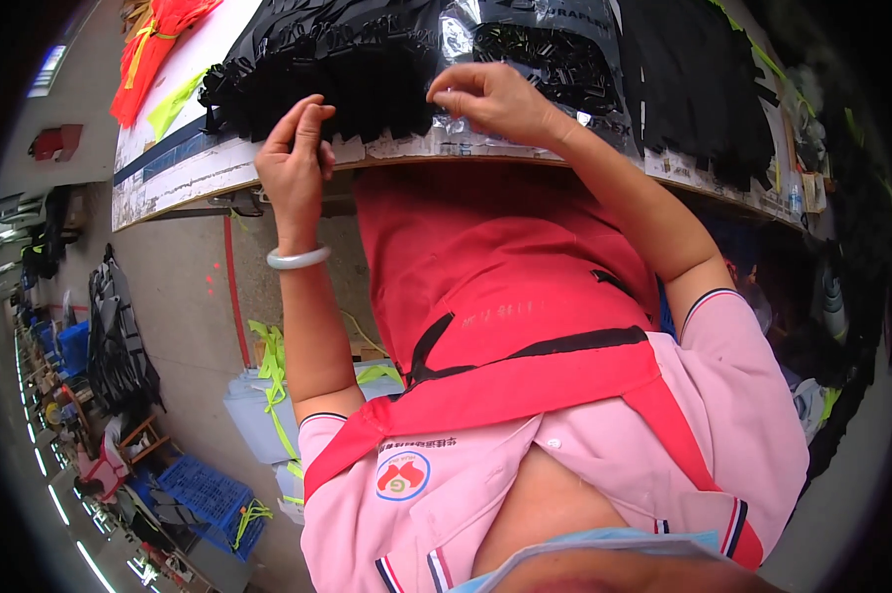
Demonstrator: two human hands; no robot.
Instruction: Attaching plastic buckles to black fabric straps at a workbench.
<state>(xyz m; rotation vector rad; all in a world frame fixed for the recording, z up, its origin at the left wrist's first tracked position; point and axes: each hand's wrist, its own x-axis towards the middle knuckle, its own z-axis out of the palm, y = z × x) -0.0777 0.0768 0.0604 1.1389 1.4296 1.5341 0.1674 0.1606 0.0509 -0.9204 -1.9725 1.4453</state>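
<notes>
My left hand point(296, 158) is raised at the table's near edge, in front of a pile of black strap pieces point(337, 84). Its thumb and forefinger are pinched together; anything black between them blends into the pile behind. To the right, my right hand point(495, 102) is closed too, thumb against the bent forefinger, by the left side of a clear plastic bag point(604, 74). What it holds, if anything, cannot be made out. Small black plastic buckles point(545, 59) fill the bag. A pale bangle point(298, 258) circles my left wrist.
Black fabric strips point(703, 89) lie on the right of the white worktable point(194, 178). An orange bundle point(154, 49) tied with yellow sits at the far left. Below the table stand grey-blue sheets with neon straps point(273, 381). A blue crate point(204, 489) is on the floor at left.
</notes>
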